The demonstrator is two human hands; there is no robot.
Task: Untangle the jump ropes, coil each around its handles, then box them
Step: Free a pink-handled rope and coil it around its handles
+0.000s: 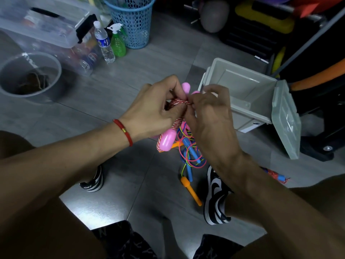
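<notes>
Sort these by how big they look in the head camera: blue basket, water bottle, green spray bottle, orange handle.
1. blue basket
2. water bottle
3. green spray bottle and orange handle: look alike, and the handle lies nearer.

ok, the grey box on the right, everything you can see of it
The grey box looks like matte moulded plastic, rectangular, lying tipped toward the person on the grey tiled floor so its opening faces the camera. Its hinged lid hangs open at the right end. The visible inside holds nothing. A white edge shows beneath its lower front. Nothing grips it; the right hand works just in front of its left corner.
</notes>
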